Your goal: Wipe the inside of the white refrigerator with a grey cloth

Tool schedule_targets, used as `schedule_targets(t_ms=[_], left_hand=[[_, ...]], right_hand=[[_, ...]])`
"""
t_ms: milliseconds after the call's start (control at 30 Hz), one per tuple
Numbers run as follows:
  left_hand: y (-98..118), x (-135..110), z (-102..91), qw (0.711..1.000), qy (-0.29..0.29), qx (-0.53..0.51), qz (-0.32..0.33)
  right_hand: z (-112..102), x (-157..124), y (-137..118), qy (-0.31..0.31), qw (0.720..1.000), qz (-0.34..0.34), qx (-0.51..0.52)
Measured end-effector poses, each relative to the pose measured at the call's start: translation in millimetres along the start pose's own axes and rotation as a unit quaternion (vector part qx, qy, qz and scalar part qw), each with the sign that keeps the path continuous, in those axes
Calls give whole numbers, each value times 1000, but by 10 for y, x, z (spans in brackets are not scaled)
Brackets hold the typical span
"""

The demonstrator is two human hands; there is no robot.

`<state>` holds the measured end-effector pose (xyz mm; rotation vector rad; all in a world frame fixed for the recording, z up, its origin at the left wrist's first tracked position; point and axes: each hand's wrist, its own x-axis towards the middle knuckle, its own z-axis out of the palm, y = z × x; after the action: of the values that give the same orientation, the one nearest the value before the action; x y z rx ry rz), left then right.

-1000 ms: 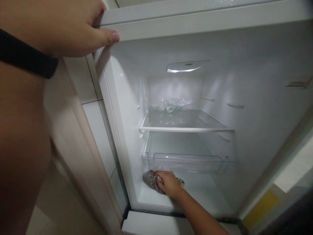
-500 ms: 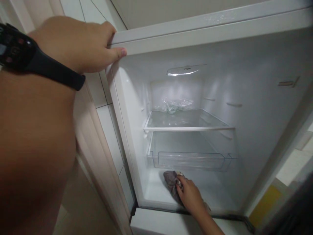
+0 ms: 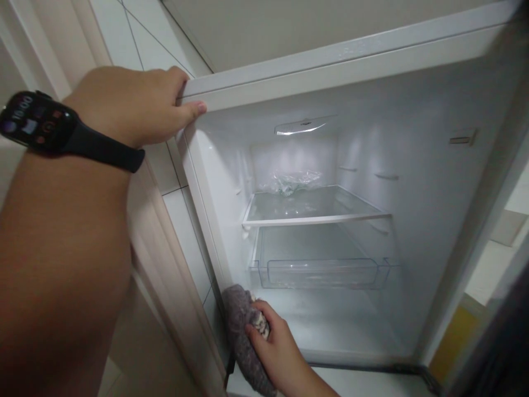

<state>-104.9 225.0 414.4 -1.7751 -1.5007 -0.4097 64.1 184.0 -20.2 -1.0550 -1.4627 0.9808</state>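
Gray cloth (image 3: 237, 331) is bunched up in the right hand (image 3: 278, 344), at the low left front corner of the white fridge (image 3: 289, 84). It looks soft and fuzzy, and a patch of black and white pattern peeks out by the fingers. One end of the cloth is up by the fridge's side edge, and the other end hangs down near the bottom of the view. The right hand's thumb and fingers are closed around the cloth, with only a bunch of it between them. The left hand (image 3: 128, 107) is up high, holding the fridge's top left corner. Its thumb lies on the front and a finger bends over the top; the other fingers are hidden. A black watch (image 3: 39, 121) is on that wrist. Inside, the fridge floor (image 3: 343, 317) is white and shiny. Above it is a low shelf (image 3: 306, 242) with a clear plastic front (image 3: 322, 274). Higher up is a glass shelf (image 3: 314, 205), and a crumpled clear bag (image 3: 295, 182) sits at its back. A light cover (image 3: 306, 127) is under the roof. White tiles (image 3: 184, 231) stand just left of the fridge, and something yellow (image 3: 453, 333) shows at the low right.
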Motion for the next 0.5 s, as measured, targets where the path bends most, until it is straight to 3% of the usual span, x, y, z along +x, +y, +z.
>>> schedule_targets(t_ms=[100, 200, 333, 500], left_hand=[[27, -21, -22, 999, 22, 34, -17], [16, -22, -20, 999, 13, -1, -34], [-4, -14, -5, 999, 9, -6, -36], [-1, 8, 30, 999, 21, 25, -30]], right_hand=[[-304, 67, -439, 28, 985, -117, -123], [-621, 437, -886, 76, 919, -228, -312], [-781, 1141, -1314, 105, 809, -246, -524], [-670, 1682, -1503, 59, 743, -226, -628]])
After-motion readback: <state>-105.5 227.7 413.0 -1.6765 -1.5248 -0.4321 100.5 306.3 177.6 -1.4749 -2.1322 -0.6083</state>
